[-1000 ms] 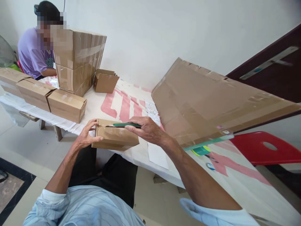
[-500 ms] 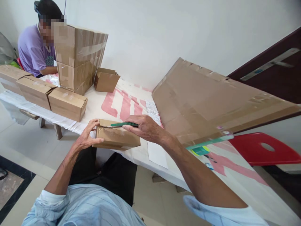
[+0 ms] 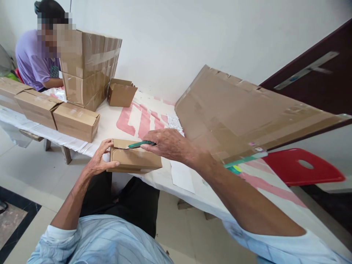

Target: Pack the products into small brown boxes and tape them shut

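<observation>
On my head view, the right hand [image 3: 169, 145] has its grip closed round a green-handled blade [image 3: 141, 144], its metal tip at the top of a small carton [image 3: 137, 160], near the carton's left end. My left hand [image 3: 96, 160] clasps that end, thumb on the near side, fingers at the far corner. The carton lies at the near edge of the counter [image 3: 108, 124]. Farther left I see a row of cartons [image 3: 75, 121]; beyond, an open box [image 3: 120, 95] beside a taped stack [image 3: 95, 66]. A large cardboard piece [image 3: 233, 110] leans at right.

White wall [image 3: 165, 44], dark door [image 3: 334, 88], tiled floor [image 3: 33, 165]
</observation>
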`<state>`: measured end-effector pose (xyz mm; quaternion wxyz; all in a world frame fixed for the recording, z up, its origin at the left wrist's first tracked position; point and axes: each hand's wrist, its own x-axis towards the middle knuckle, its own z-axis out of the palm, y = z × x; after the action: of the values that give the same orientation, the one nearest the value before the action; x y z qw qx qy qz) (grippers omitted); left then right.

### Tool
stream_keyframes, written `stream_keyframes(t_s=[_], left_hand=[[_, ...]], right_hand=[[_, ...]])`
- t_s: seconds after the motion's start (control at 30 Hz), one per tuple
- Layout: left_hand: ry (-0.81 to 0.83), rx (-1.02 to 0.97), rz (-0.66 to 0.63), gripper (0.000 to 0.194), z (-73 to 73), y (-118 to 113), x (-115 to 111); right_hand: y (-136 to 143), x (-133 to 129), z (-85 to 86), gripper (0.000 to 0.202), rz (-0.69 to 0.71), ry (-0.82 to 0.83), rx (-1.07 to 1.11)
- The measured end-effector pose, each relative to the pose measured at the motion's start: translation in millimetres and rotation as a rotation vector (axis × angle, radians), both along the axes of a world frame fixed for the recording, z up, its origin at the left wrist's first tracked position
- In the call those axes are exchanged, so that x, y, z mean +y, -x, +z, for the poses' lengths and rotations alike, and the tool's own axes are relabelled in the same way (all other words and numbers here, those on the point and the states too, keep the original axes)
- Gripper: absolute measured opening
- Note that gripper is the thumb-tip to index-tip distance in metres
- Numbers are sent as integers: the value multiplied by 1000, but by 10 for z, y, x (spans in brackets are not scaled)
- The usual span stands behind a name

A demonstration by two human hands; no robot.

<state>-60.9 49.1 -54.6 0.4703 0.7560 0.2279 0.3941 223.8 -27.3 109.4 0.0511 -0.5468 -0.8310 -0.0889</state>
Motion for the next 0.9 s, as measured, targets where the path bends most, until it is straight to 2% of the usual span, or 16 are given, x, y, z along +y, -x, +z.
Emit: stream_keyframes(t_s=[0.17,0.33,0.53,0.7,0.8,0.9], left_hand=[[-33,22,22,75,18,6,25],[-36,47,0,75,50,-36,33],[-44,58,-36,74,108,-116,49],[-61,68,-41,76,99,-143,78],[-69,64,-27,79,76,-120,115],[-110,80,-49,84,100,-87,152]], right_hand=[[-237,-129,54,34,-64,66,-97],[-466,-327,67,35,-94,137,-103],[-638,-407,-33,37,-141,101,-101],[-796,-428,-107,35,-88,80,-61],[-934,-529,-117,34,-100,84,-54],[-1092,-690,-86,33,-132,50,68]])
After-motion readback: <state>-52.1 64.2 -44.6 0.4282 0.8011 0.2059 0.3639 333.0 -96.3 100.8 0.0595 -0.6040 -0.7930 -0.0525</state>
